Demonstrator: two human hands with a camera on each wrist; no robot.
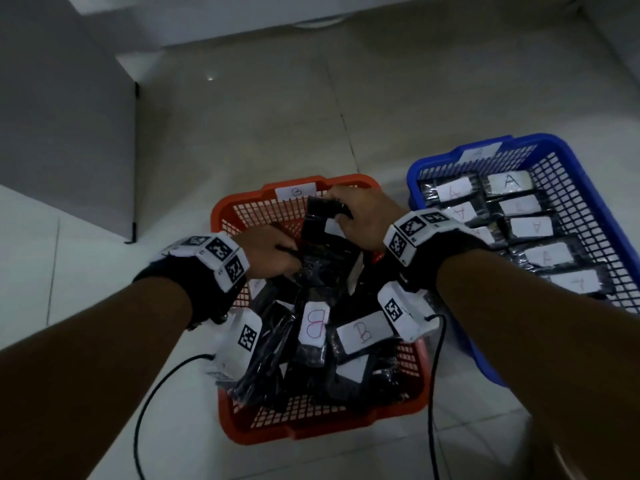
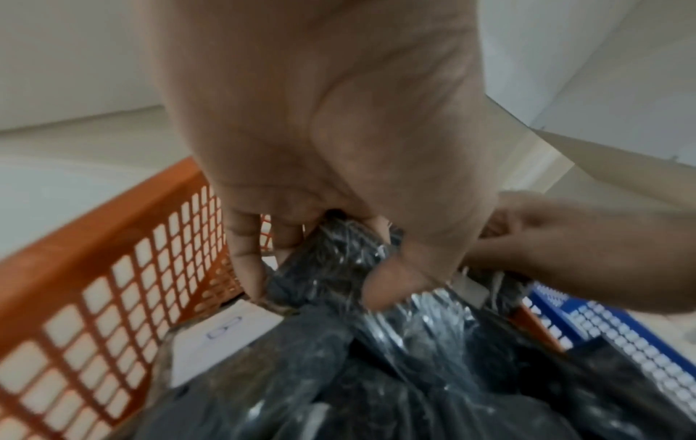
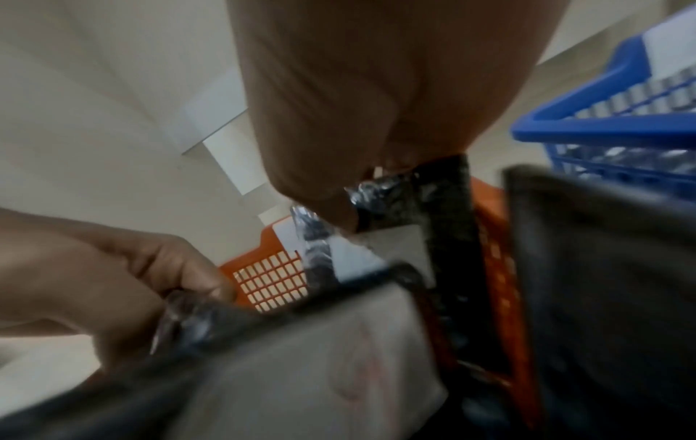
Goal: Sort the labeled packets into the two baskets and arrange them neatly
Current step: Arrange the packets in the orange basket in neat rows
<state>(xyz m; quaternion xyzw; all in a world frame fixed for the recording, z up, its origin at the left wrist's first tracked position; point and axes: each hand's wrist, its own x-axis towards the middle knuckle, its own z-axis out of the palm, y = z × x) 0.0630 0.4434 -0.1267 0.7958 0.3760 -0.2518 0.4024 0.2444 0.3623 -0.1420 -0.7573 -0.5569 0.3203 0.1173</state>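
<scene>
Nearest me, my left hand (image 1: 268, 249) and right hand (image 1: 360, 216) each pinch a black packet (image 1: 313, 220) over the orange basket (image 1: 242, 209), whose B packets (image 1: 313, 327) lie jumbled, while the blue basket (image 1: 585, 161) holds its A packets (image 1: 509, 183) in neat rows, so I judge tidying the B's remains.

Looks to us like a plain indoor room, maybe a home or storeroom; we can't pin it down. We see a pale tiled floor (image 1: 294, 109), a grey panel (image 1: 62, 126) on the left, and a white wall base (image 1: 311, 15).
</scene>
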